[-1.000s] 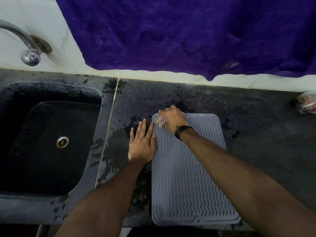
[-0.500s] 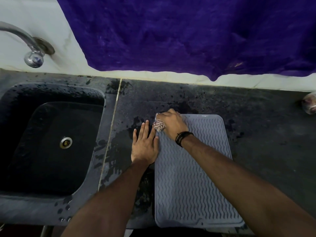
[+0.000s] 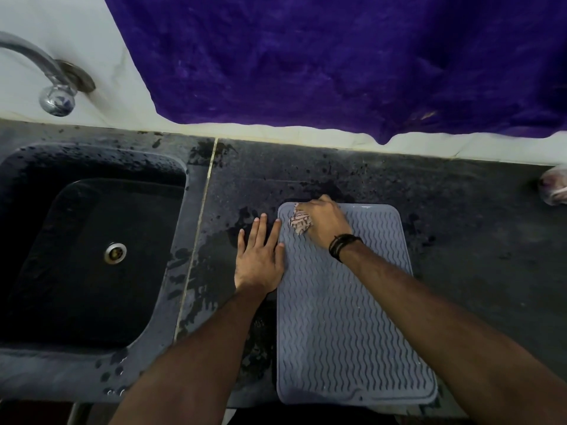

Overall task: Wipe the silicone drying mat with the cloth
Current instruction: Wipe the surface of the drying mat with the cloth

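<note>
A grey silicone drying mat (image 3: 343, 326) with a wavy ribbed surface lies on the dark counter, right of the sink. My right hand (image 3: 325, 223) presses a bunched pale striped cloth (image 3: 300, 223) onto the mat's far left corner; only part of the cloth shows past the fingers. My left hand (image 3: 260, 256) lies flat with fingers spread, mostly on the wet counter, its thumb side touching the mat's left edge.
A dark sink (image 3: 92, 256) with a metal drain sits to the left, a chrome tap (image 3: 52, 84) above it. A purple cloth (image 3: 337, 56) hangs on the back wall. A small rounded object (image 3: 555, 188) sits at the far right. The counter (image 3: 475, 240) is splashed with water.
My right hand with the cloth has stayed around the mat's far left corner, shifting only slightly. My left hand has kept its place at the mat's left edge. The view has shifted a little.
</note>
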The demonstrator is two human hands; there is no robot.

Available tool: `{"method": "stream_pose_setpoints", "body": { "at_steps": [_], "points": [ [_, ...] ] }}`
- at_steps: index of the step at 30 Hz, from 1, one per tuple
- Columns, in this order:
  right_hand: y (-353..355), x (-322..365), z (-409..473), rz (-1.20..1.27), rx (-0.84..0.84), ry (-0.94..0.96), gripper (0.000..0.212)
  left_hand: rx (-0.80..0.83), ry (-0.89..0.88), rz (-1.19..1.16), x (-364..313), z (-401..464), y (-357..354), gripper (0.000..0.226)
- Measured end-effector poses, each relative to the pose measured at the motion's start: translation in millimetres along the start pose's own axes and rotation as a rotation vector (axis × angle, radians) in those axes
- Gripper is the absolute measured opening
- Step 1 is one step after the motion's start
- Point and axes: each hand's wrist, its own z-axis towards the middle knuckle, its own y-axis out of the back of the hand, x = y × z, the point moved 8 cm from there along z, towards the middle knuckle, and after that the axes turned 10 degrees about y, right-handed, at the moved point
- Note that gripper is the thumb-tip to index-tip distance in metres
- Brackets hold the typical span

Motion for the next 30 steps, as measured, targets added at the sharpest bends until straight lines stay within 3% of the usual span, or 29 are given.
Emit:
{"method": "stream_pose_setpoints", "body": {
  "at_steps": [3,7,19,25,30],
  "points": [
    [6,-3,3,0.009,-0.057,-0.026,0.055,-0.005,-0.003,-0.002,0,0,0,0.059],
    [-1,5,1,-0.022,0.036,0.003,0.052,-0.018,-0.005,0.001,1,-1,0,0.059],
    [-17,25,-51,0.002,0.025,0.077,0.055,-0.033,-0.013,0.015,-1,-2,1,0.058],
    [-2,15,-24,0.025,-0.013,-0.012,0.056,-0.026,-0.007,0.023,0,0,0,0.058],
    [-10,26,-21,-0.002,0.019,0.040,0.054,-0.034,-0.006,0.020,0,-1,1,0.058]
  ]
}}
